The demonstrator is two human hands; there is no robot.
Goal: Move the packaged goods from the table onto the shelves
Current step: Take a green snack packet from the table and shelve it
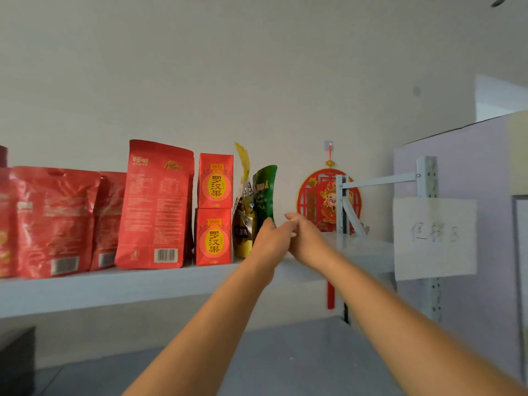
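A: left hand up at the pale grey shelf board, thumb side against the bottom edge of the green foil pouch. The rest of the hand is hidden behind its back, so I can't tell whether it grips the pouch or only touches it.
B: right hand?
A: Pressed against the left one, just right of the pouch. Its fingers fairly straight, pointing left, nothing in them.
B: Pouch position?
A: On the shelf, upright, top bowed to the right. Rightmost in the row. Just left of it, touching, a yellow-and-clear plastic pouch, also upright.
B: Rest of the row?
A: Two red cardboard cartons with yellow discs, upper carton stacked square on lower carton. Then a tall red stand-up bag, barcode facing out. Far left, crinkled red foil bags, several, overlapping.
B: Beyond the hands?
A: Round red paper ornament hanging on the white wall, partly behind a grey metal shelf post. White paper sheet with handwriting at a second post; blurred, unreadable.
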